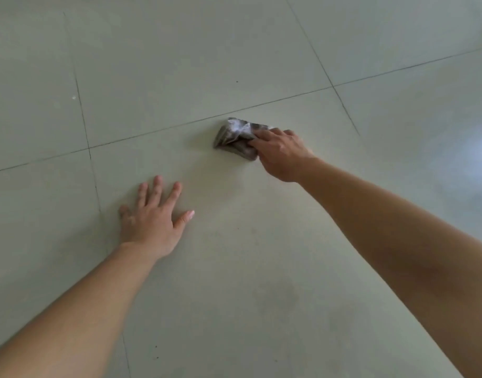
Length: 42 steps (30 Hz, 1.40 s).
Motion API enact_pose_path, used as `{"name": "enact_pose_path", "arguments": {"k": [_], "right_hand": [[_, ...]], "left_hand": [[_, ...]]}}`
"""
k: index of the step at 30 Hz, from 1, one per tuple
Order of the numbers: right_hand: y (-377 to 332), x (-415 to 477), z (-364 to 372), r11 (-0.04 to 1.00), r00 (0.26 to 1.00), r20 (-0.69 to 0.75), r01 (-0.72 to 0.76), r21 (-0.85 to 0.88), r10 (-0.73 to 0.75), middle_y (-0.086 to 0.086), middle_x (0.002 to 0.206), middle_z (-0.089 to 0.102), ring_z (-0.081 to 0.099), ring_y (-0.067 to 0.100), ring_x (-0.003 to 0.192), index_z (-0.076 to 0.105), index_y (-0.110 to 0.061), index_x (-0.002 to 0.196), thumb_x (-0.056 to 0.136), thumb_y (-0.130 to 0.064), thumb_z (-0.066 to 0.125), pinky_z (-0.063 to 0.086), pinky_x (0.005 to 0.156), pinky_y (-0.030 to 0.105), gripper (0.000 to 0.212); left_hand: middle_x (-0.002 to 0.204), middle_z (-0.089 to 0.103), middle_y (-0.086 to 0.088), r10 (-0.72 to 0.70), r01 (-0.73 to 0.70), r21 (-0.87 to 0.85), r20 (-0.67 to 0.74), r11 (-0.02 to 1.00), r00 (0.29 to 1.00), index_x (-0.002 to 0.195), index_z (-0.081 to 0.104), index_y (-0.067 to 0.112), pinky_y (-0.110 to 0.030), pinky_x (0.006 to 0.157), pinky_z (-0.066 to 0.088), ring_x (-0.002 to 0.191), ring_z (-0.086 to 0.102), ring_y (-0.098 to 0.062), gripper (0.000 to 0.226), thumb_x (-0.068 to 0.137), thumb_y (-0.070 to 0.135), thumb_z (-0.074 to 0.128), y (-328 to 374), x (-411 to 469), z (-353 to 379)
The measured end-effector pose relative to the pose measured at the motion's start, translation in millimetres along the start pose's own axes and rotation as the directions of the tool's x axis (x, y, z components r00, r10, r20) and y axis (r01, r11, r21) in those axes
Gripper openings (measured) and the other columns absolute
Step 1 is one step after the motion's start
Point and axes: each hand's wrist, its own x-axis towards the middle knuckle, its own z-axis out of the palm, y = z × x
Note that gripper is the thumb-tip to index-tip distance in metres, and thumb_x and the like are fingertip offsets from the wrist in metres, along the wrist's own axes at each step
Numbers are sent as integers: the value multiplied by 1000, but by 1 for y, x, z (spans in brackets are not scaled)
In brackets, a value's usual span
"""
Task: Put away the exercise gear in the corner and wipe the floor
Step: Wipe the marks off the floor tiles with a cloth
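- Right hand (282, 154): fingers curled over 1 crumpled grey cloth (238, 139), grasping it and pressing it to the floor.
- Cloth: on pale tiled floor (261, 255), just below a grout line.
- Left hand (152, 219): released, fingers spread, palm flat on the floor, well apart from the cloth.

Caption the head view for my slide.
Right hand holds a crumpled grey rag on the tiled floor; left hand rests flat, fingers spread.
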Motion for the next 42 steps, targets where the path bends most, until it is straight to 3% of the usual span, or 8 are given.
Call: {"name": "enact_pose_path", "arguments": {"k": [5, 8, 15, 18, 22, 26, 35, 42], "right_hand": [[146, -35, 2, 721, 728, 56, -684, 109, 683, 18, 147, 43, 43, 41, 130, 28, -21, 152, 97, -29, 37, 38, 104, 50, 57], [168, -16, 6, 532, 575, 68, -790, 303, 815, 21, 154, 34, 34, 41, 140, 16, -13, 157, 101, -43, 29, 29, 114, 51, 65], [30, 44, 9, 960, 980, -88, -152, 235, 177, 8, 155, 39, 30, 30, 144, 42, -22, 148, 103, -48, 31, 21, 117, 46, 54], [28, 41, 9, 977, 981, -139, 156, 143, -136, 6, 152, 45, 37, 28, 142, 47, -23, 146, 102, -40, 43, 22, 116, 42, 47], [126, 36, 8, 941, 932, -164, -296, 167, 322, 12, 153, 42, 40, 33, 138, 33, -36, 152, 99, -37, 43, 28, 112, 46, 55], [175, -4, 13, 601, 619, -2, -762, 241, 785, 20, 152, 36, 32, 37, 140, 15, -20, 157, 100, -41, 34, 27, 111, 52, 64], [23, -105, 43, 947, 952, -52, -293, 134, 302, 17, 149, 41, 33, 37, 139, 47, -13, 137, 97, -47, 44, 27, 115, 49, 53], [30, -180, 51, 996, 1000, 29, -3, 91, 0, 10, 156, 39, 35, 30, 143, 47, -23, 146, 98, -44, 51, 20, 119, 49, 53]], "left_hand": [[164, -11, 8, -23, 23, -41, 17, 999, 1000, 152, 4, 48, -58, 114, 25, 151, -5, -20, 74, 87, 75, 28, -1, 6, -3], [164, -7, 8, -27, 27, -61, -1, 998, 1000, 152, 10, 47, -57, 113, 28, 151, -1, -21, 75, 86, 74, 34, 1, 9, -1], [165, -6, 8, -40, 39, -58, -17, 998, 999, 152, 12, 47, -54, 114, 26, 151, 0, -20, 75, 86, 74, 36, 1, 8, 0], [165, -6, 8, -39, 38, -64, -9, 997, 999, 152, 13, 46, -54, 115, 25, 151, 0, -20, 75, 86, 73, 37, 1, 9, -1], [164, -6, 8, -45, 44, -68, -6, 997, 999, 152, 13, 47, -55, 114, 26, 151, 0, -21, 75, 86, 73, 38, 2, 9, 1], [165, -6, 8, -44, 43, -45, -10, 998, 999, 152, 11, 47, -57, 112, 27, 151, 0, -22, 75, 86, 74, 34, -2, 11, 4], [165, 1, 3, -27, 28, -47, 16, 999, 1000, 152, 19, 41, -61, 112, 26, 150, 5, -28, 74, 88, 70, 40, 1, 11, -3], [162, 16, -8, -28, 20, -110, -65, 994, 998, 146, 42, 24, -55, 109, 33, 143, 22, -37, 58, 93, 45, 56, 28, -7, -11]]}}
